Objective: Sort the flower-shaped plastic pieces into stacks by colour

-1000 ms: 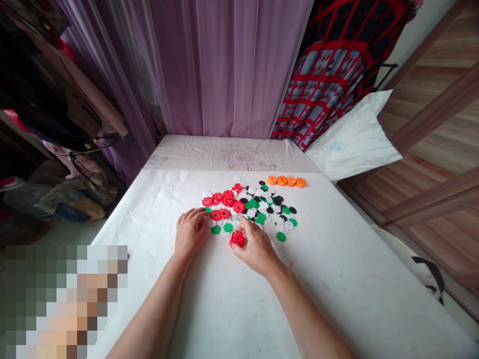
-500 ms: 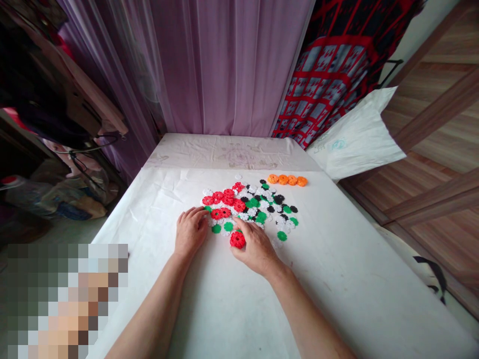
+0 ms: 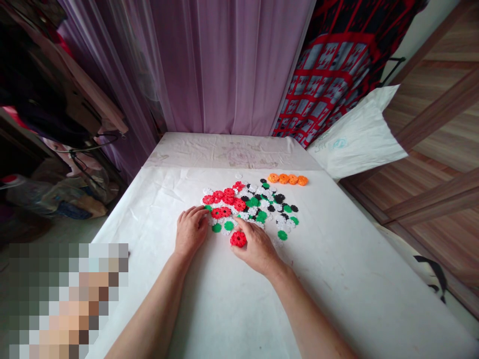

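Observation:
My right hand (image 3: 258, 249) curls its thumb and fingers around a red stack of snowflake discs (image 3: 238, 239), low over the table at the near edge of the pile. My left hand (image 3: 190, 230) rests on the white tabletop at the pile's left side, fingers extended and touching its edge, with nothing visible in it. Between and beyond the hands lie loose red discs (image 3: 218, 195), a green disc (image 3: 216, 228), white discs (image 3: 249, 212) and black discs (image 3: 279, 198), overlapping one another.
Several orange disc clusters (image 3: 288, 179) stand in a row at the back right of the white table (image 3: 239, 309). A white bag (image 3: 359, 134) sits at the right edge. Purple curtains (image 3: 224, 65) hang behind; clothes (image 3: 48, 94) hang at the left.
Almost nothing differs. Both hands stay in place, and the right one still holds the red stack. The whole view has shifted very slightly.

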The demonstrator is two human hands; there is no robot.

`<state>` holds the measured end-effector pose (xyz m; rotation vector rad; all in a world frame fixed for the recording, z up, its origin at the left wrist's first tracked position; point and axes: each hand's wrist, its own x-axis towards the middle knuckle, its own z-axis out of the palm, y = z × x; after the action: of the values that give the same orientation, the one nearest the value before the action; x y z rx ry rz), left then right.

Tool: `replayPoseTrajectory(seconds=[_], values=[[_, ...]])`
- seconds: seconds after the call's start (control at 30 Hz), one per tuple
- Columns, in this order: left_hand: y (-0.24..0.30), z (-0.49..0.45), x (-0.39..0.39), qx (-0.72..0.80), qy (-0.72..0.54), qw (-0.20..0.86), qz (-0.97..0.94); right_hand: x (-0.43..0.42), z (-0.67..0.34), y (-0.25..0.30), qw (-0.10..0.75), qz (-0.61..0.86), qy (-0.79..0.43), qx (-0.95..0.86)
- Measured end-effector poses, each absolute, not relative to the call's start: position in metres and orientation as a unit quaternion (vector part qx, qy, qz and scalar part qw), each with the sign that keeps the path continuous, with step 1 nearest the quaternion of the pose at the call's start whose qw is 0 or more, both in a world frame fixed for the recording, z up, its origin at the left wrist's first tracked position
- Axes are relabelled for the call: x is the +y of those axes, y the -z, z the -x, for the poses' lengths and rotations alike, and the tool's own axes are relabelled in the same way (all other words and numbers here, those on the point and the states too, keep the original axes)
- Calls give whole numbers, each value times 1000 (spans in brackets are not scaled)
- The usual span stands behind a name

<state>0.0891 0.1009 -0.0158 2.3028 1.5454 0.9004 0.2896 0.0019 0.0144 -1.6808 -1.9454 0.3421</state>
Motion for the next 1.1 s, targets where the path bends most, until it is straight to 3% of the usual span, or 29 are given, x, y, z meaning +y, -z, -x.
replayPoseTrajectory(seconds=[0.2, 0.7, 0.8, 0.93, 1.1], values=[[16, -89, 101, 526, -302, 115, -786, 28, -312, -17, 288, 638, -79, -709], [14, -89, 100, 528, -301, 125, -785, 93, -328, -19, 169, 660, -50, -731], [15, -89, 101, 533, -320, 129, -772, 86, -327, -22, 199, 667, -53, -717], [8, -93, 99, 530, -387, 120, -745, 66, -321, -26, 299, 622, -42, -723], [-4, -104, 88, 491, -393, 186, -755, 43, -300, -30, 348, 576, -49, -738]])
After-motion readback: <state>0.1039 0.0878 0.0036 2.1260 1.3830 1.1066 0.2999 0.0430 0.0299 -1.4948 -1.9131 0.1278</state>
